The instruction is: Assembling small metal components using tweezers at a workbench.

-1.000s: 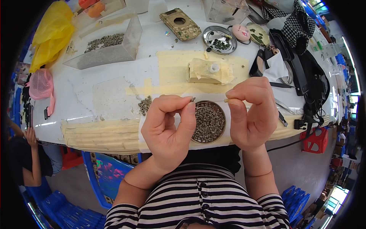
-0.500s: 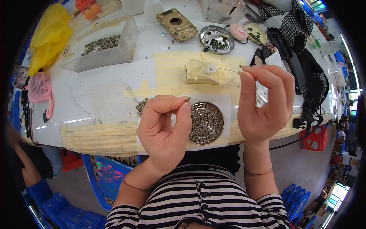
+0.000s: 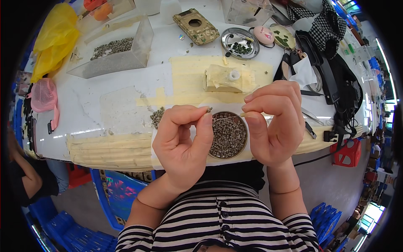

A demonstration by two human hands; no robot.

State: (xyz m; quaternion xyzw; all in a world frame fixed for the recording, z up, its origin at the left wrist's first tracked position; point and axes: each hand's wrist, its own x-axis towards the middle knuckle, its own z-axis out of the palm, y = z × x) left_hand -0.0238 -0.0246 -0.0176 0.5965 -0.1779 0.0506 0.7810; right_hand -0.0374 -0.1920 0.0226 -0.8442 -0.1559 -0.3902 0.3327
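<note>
Between the thumb and forefinger of my left hand point(image 3: 180, 140) is a small grey-brown part point(image 3: 209, 109), pinched at the left rim of a round dish point(image 3: 226, 158). Many similar small metallic pieces point(image 3: 228, 136) fill that dish. My right hand point(image 3: 277, 126) is closed in a pinch on a thin needle-like tool point(image 3: 242, 114); its pale yellowish end shows at the fingertips, and the fine tip is too blurred to make out. Beyond both hands stands a tape-wrapped block point(image 3: 218, 83) bearing a small white cup-like piece point(image 3: 234, 75). White paper lies under the dish.
A loose pile of parts point(image 3: 157, 116) lies left of my left hand. Farther back are a clear bin point(image 3: 113, 67) of parts, a camouflage-patterned model hull point(image 3: 196, 26) and a metal dish point(image 3: 240, 55) with dark green bits. Tweezers point(image 3: 311, 116) and a black strap point(image 3: 333, 135) lie at right.
My right hand has moved left and nearer to me with the thin tool, away from the white cup-like piece toward the dish. My left hand has barely moved.
</note>
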